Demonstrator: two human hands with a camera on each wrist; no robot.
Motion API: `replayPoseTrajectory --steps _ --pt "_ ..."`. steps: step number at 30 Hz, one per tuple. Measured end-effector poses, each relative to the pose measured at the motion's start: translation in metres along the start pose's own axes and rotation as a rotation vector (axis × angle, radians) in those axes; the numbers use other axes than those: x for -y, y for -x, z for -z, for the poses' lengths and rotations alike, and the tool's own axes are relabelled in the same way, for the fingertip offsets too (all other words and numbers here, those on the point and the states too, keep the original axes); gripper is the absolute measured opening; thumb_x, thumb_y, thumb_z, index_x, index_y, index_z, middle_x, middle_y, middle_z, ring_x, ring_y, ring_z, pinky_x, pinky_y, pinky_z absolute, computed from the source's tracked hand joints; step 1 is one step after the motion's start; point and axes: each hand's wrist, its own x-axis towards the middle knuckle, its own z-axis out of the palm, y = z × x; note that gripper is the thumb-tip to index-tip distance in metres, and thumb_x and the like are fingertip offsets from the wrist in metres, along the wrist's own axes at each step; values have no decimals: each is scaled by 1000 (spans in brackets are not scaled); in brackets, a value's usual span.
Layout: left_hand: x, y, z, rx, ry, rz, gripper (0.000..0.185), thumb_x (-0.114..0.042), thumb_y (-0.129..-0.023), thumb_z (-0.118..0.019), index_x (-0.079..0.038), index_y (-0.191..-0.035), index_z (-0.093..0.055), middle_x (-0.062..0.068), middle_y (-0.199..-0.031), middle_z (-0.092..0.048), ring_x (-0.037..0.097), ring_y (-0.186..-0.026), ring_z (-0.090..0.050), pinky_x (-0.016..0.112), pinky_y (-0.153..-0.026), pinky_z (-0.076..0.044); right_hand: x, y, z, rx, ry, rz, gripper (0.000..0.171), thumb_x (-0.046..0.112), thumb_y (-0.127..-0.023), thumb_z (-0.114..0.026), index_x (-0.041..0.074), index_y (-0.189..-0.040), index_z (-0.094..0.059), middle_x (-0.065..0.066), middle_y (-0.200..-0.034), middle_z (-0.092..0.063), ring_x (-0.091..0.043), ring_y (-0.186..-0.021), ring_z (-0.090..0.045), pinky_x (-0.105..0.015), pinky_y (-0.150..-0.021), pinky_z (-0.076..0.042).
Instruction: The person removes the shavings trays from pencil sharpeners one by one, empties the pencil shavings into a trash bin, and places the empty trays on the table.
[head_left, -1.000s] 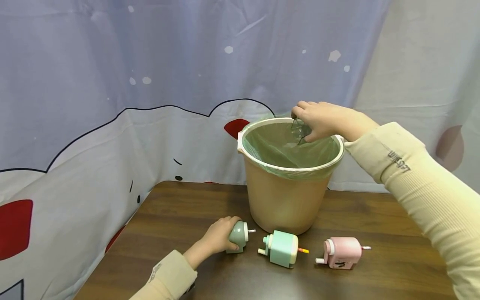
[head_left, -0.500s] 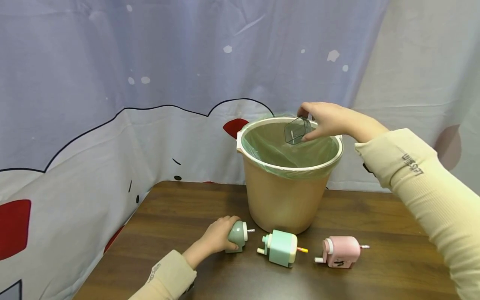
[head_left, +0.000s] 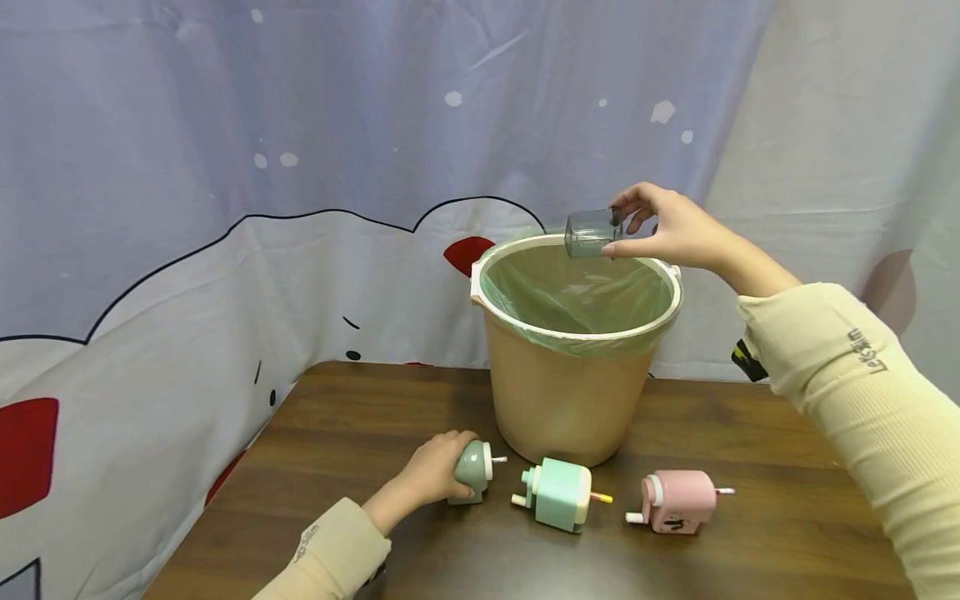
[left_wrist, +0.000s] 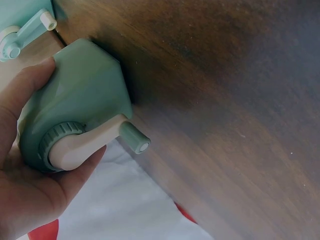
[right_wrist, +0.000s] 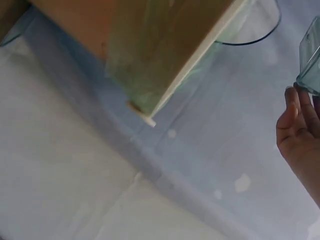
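My left hand (head_left: pixel 429 473) grips a grey-green crank pencil sharpener (head_left: pixel 472 472) on the table, with a pencil end poking out of its right side. In the left wrist view, the sharpener's crank handle (left_wrist: pixel 92 144) points away from the palm. High at the back, my right hand (head_left: pixel 681 232) pinches a small clear shavings drawer (head_left: pixel 587 234) by its right end, between thumb and fingers. The drawer lies on its side, level with the far rim of a beige trash bin (head_left: pixel 566 392). In the right wrist view, the drawer (right_wrist: pixel 311 57) shows only partly, at the edge.
A green plastic liner (head_left: pixel 577 304) folds over the bin's rim. In front of the bin stand a mint pencil sharpener (head_left: pixel 558 494) and, farther right, a pink one (head_left: pixel 681 502), each with a pencil in it. A patterned curtain (head_left: pixel 360 108) hangs behind the wooden table (head_left: pixel 360 408).
My right hand has lifted the clear drawer up from inside the bin's opening to rim height, turning it on its side. The left hand keeps its grip on the grey-green sharpener.
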Motion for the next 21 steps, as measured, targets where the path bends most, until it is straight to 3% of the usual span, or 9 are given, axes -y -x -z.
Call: replayPoseTrajectory --steps 5,17,21 --pt "2 0 1 15 -2 5 71 -19 -60 -88 0 -120 -56 14 -102 -63 28 -87 -61 43 -72 -51 9 8 -3 -38 -59 -4 53 21 -78 -74 3 -123 -52 -16 -118 -59 3 -80 -51 -16 -67 -38" --pt "1 0 3 4 -26 -20 70 -20 -60 -88 -1 -119 -56 13 -103 -64 28 -88 -60 43 -74 -50 45 39 -22 -90 -246 -55 52 12 -77 -75 5 -123 -51 -8 -119 -59 -8 -70 -48 -19 -63 -40" --pt "1 1 3 20 -44 -29 70 -22 -62 -87 0 -120 -55 12 -105 -64 27 -90 -60 42 -75 -50 59 55 -35 -73 -314 -26 53 11 -77 -76 4 -123 -50 -5 -113 -58 -7 -66 -47 -19 -60 -40"
